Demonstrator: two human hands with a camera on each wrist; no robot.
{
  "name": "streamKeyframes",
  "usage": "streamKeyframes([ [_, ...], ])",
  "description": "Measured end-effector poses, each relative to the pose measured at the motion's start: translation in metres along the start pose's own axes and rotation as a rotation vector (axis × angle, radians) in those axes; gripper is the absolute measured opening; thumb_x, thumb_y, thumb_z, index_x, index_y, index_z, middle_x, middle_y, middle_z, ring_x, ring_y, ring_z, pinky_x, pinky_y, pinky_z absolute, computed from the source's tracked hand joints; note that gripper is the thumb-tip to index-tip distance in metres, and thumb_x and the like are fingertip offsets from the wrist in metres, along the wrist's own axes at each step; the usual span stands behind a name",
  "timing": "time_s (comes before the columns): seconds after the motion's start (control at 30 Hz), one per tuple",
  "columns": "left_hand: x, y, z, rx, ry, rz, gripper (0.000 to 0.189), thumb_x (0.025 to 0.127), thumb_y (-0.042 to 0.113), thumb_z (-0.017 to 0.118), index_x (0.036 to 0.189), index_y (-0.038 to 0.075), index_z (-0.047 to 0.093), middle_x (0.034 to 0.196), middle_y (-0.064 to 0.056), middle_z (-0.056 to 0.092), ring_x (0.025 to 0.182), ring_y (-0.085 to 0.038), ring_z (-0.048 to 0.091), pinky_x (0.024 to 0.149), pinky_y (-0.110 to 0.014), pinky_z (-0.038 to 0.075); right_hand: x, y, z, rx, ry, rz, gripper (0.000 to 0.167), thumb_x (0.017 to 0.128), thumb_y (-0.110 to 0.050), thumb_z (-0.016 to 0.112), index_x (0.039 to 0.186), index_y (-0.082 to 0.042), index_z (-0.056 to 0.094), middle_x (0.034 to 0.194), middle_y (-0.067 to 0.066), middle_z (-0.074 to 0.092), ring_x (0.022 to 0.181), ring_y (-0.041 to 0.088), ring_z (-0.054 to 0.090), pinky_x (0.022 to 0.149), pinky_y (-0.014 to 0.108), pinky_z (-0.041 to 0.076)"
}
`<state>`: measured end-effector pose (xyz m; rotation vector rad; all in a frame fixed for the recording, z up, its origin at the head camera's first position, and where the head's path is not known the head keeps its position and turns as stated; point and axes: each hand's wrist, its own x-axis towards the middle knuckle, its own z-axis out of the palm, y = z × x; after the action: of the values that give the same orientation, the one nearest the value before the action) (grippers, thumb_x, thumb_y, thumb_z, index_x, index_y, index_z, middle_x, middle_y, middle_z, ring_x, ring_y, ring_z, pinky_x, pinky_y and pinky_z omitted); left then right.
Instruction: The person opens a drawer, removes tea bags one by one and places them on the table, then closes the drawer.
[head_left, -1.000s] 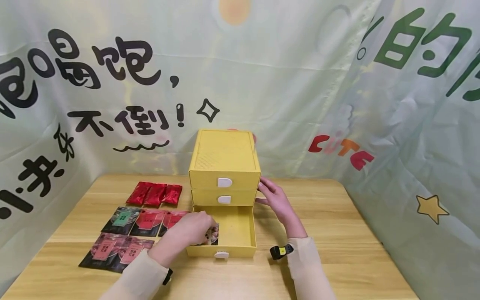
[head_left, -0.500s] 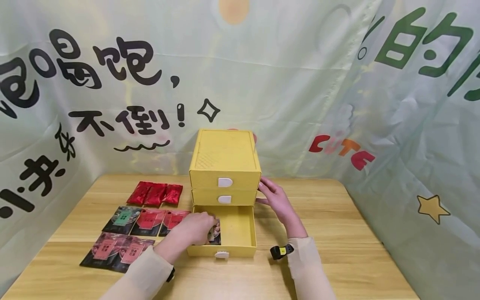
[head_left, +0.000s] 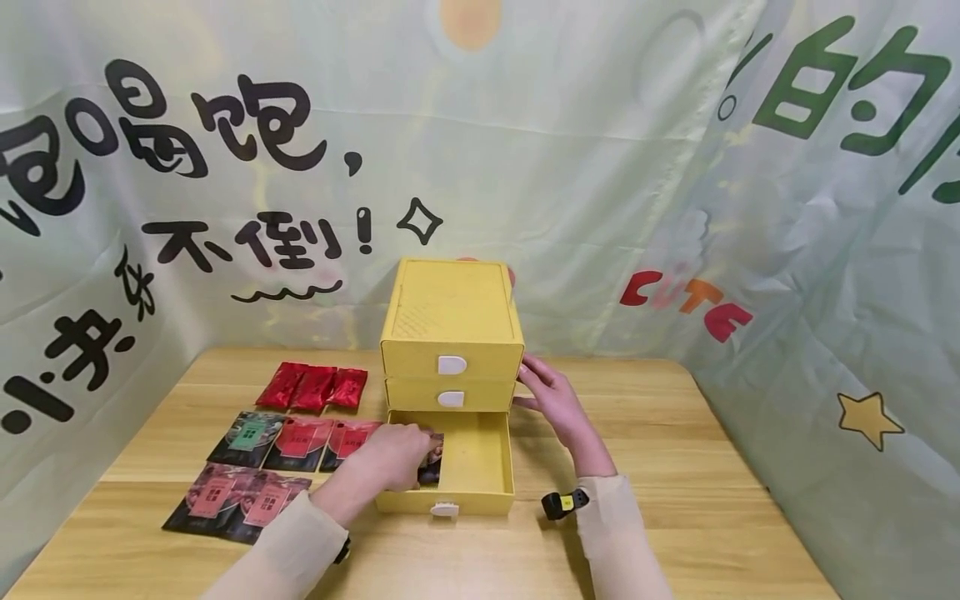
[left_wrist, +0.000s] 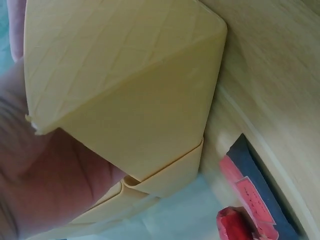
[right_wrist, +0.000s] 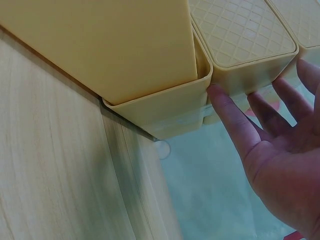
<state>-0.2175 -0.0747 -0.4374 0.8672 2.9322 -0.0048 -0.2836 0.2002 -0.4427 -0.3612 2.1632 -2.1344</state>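
Observation:
A yellow three-drawer box (head_left: pixel 453 304) stands on the table, its bottom drawer (head_left: pixel 498 492) pulled out. My left hand (head_left: pixel 397 457) reaches over the drawer's left wall, fingers down inside and mostly hidden. It holds a dark printed sachet (head_left: pixel 431 467), whose right part shows past the knuckles. In the left wrist view, the drawer's yellow underside and side (left_wrist: pixel 145 110) cover the fingers. My right hand (head_left: pixel 553 396) rests fairly straight fingers against the box's right side. The right wrist view shows those fingertips (right_wrist: pixel 216 91) at the edges of the stacked drawer units.
Three shiny red packets (head_left: pixel 312 387) lie at the back left. In front of them are flat dark sachets, one with a green label (head_left: pixel 247 435) and several with pink or red labels (head_left: pixel 213 500). A printed cloth (head_left: pixel 562 167) hangs behind the wooden table (head_left: pixel 675 467).
My left hand has shifted slightly right inside the drawer, and more of the dark sachet shows beside it. The right hand keeps its place on the box.

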Motion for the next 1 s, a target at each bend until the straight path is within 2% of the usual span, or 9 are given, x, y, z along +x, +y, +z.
streamKeyframes([
  [0.1,0.000,-0.002,-0.001,-0.047,-0.005,-0.003,0.034,0.074,0.022,0.092,0.104,0.015,0.077,0.079,-0.001,0.066,0.069,-0.017,0.059,0.065,-0.039,0.057,0.000,0.000,0.000,-0.001,0.001,-0.003,0.051,0.110,-0.025,0.053,0.156,-0.003,0.044,0.158,0.019,0.044,0.141,0.037,0.047,0.098,0.048,0.057],
  [0.2,-0.001,-0.006,-0.001,-0.093,0.033,0.009,0.022,0.080,0.017,0.084,0.100,0.014,0.076,0.076,0.000,0.065,0.065,-0.015,0.055,0.061,-0.037,0.053,0.000,-0.001,0.001,-0.004,0.001,-0.007,0.052,0.110,-0.026,0.053,0.156,-0.003,0.044,0.158,0.019,0.044,0.140,0.037,0.048,0.099,0.049,0.057],
  [0.3,-0.002,-0.009,-0.001,-0.101,0.121,0.041,0.007,0.084,0.010,0.077,0.090,0.014,0.075,0.074,0.000,0.067,0.062,-0.016,0.057,0.057,-0.038,0.051,0.000,-0.001,0.001,-0.011,-0.001,-0.010,0.052,0.110,-0.027,0.053,0.156,-0.003,0.044,0.158,0.020,0.044,0.140,0.037,0.048,0.099,0.049,0.057],
  [0.37,-0.004,-0.010,-0.001,-0.078,0.184,0.064,0.008,0.087,0.006,0.075,0.086,0.014,0.074,0.075,0.000,0.069,0.063,-0.017,0.062,0.057,-0.039,0.052,0.000,0.000,0.001,-0.016,-0.001,-0.011,0.052,0.110,-0.027,0.053,0.156,-0.003,0.044,0.158,0.020,0.045,0.140,0.037,0.048,0.099,0.049,0.057],
  [0.5,-0.011,-0.014,-0.003,-0.057,0.277,0.093,0.016,0.089,0.002,0.073,0.099,0.014,0.078,0.088,-0.001,0.076,0.076,-0.021,0.072,0.064,-0.040,0.058,0.000,0.001,0.000,-0.018,0.002,-0.012,0.051,0.111,-0.026,0.052,0.156,-0.003,0.045,0.157,0.019,0.045,0.140,0.037,0.048,0.098,0.048,0.058],
  [0.63,-0.023,-0.020,-0.007,-0.113,0.347,0.106,0.030,0.090,0.001,0.072,0.117,0.012,0.077,0.107,-0.003,0.079,0.089,-0.023,0.076,0.073,-0.039,0.062,0.001,0.002,0.001,-0.016,0.002,-0.009,0.051,0.111,-0.025,0.052,0.155,-0.003,0.045,0.157,0.019,0.045,0.139,0.037,0.048,0.098,0.047,0.057],
  [0.73,-0.036,-0.024,-0.011,-0.152,0.410,0.112,0.038,0.089,-0.001,0.072,0.124,0.011,0.074,0.115,-0.004,0.078,0.094,-0.024,0.076,0.071,-0.039,0.062,0.001,0.002,0.001,-0.017,0.003,-0.004,0.050,0.111,-0.025,0.052,0.155,-0.003,0.046,0.157,0.019,0.045,0.139,0.037,0.048,0.099,0.048,0.057],
  [0.87,-0.056,-0.029,-0.013,-0.142,0.481,0.087,0.046,0.087,0.000,0.074,0.132,0.011,0.071,0.123,-0.005,0.075,0.097,-0.025,0.076,0.069,-0.039,0.062,0.000,0.001,0.001,-0.020,0.003,0.000,0.051,0.111,-0.026,0.052,0.155,-0.003,0.046,0.158,0.019,0.045,0.140,0.037,0.047,0.099,0.049,0.057],
  [1.0,-0.076,-0.036,-0.012,-0.110,0.538,0.066,0.055,0.085,0.001,0.080,0.137,0.012,0.068,0.130,-0.006,0.072,0.102,-0.026,0.075,0.073,-0.040,0.063,0.000,0.001,0.000,-0.018,0.005,-0.004,0.051,0.111,-0.025,0.052,0.155,-0.002,0.045,0.158,0.019,0.045,0.141,0.037,0.047,0.099,0.048,0.057],
])
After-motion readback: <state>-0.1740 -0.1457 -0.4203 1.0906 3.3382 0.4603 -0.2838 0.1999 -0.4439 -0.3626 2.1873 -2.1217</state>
